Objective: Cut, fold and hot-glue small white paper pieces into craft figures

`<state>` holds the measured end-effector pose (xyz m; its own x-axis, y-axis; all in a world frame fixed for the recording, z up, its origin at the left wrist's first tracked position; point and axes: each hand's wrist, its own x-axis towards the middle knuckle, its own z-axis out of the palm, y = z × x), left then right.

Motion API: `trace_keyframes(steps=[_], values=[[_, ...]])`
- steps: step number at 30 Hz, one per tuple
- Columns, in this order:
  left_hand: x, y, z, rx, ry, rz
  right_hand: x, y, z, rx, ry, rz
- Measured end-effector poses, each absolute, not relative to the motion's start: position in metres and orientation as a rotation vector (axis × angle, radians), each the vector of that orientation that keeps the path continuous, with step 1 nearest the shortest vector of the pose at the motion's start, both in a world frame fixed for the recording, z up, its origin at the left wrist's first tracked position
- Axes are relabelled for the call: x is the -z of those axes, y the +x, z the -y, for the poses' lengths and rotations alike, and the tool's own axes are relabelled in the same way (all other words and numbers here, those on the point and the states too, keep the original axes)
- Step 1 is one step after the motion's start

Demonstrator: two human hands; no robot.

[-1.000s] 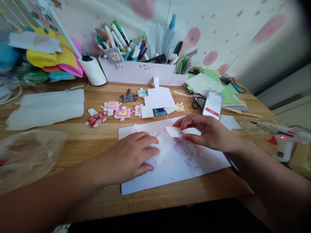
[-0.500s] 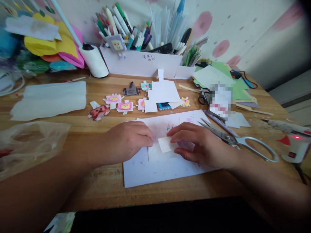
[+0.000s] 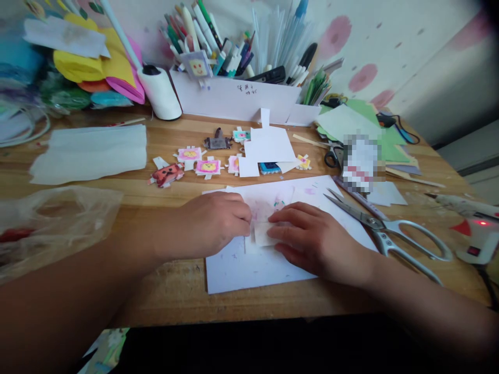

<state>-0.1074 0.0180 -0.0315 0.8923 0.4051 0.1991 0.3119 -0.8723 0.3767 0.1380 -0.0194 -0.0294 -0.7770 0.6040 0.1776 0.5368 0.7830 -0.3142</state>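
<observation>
A small white paper piece [image 3: 263, 235] lies on a larger white sheet [image 3: 234, 275] at the middle of the desk. My right hand [image 3: 307, 236] rests over the small piece's right part, its fingers spread and lying nearly flat. To the left, my left hand [image 3: 218, 223] is closed, its fingertips pressed together at the upper left of the small piece; what they hold, if anything, is hidden. Faint pink and green marks show on the sheet above the hands. Silver scissors [image 3: 376, 223] lie partly open just right of my right hand.
Small coloured paper figures [image 3: 208, 167] and white cut-outs [image 3: 271, 145] lie behind the sheet. Further back is a pen box [image 3: 234, 96]. A glue gun [image 3: 477, 228] with a red light stands at right. A plastic bag [image 3: 78, 208] and tissue [image 3: 89, 153] lie at left.
My right hand has lowered and flattened over the small paper piece, covering more of it. My left hand stays closed beside it. The whole view has shifted slightly.
</observation>
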Motion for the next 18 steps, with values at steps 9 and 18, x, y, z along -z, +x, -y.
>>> trace_keyframes(steps=[9,18], values=[[0.0303,-0.1075,-0.0164,-0.298,2.806,-0.522,0.0292,0.1360,0.0205,-0.330,-0.882,2.744],[0.0254,-0.1060,-0.0145,-0.225,2.834,-0.537,0.0311,0.1349,0.0217,-0.281,-0.871,2.754]])
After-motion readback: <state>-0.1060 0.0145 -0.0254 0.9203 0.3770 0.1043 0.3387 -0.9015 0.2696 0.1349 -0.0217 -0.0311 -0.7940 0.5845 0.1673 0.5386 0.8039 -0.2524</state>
